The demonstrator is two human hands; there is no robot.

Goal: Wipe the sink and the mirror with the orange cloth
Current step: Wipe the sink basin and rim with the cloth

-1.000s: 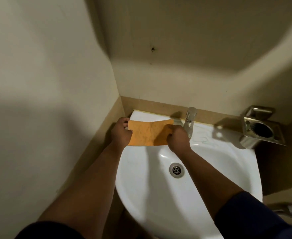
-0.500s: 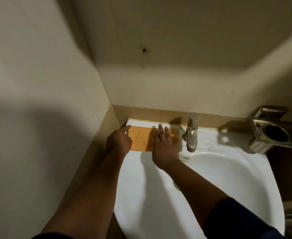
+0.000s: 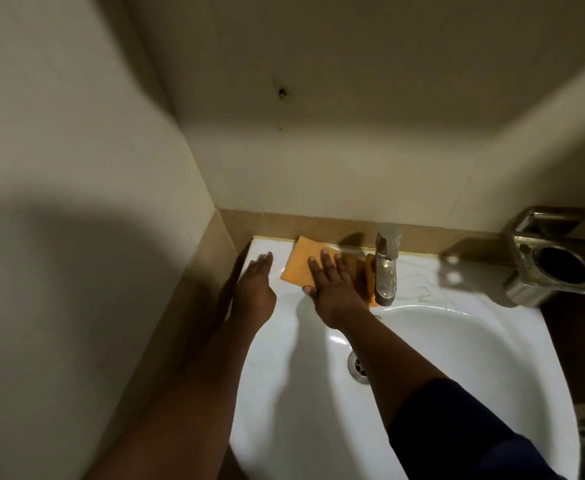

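The orange cloth [image 3: 301, 266], released by the left hand [image 3: 254, 285], now lies flat-pressed under the right hand [image 3: 332, 285].

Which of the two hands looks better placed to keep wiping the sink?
The right hand: it lies flat on the orange cloth beside the tap. The left hand is off the cloth.

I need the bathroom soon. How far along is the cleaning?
Nothing looks finished. The right hand presses the orange cloth flat on the sink ledge beside the tap; the left hand is off it. The basin is left; no mirror is in view.
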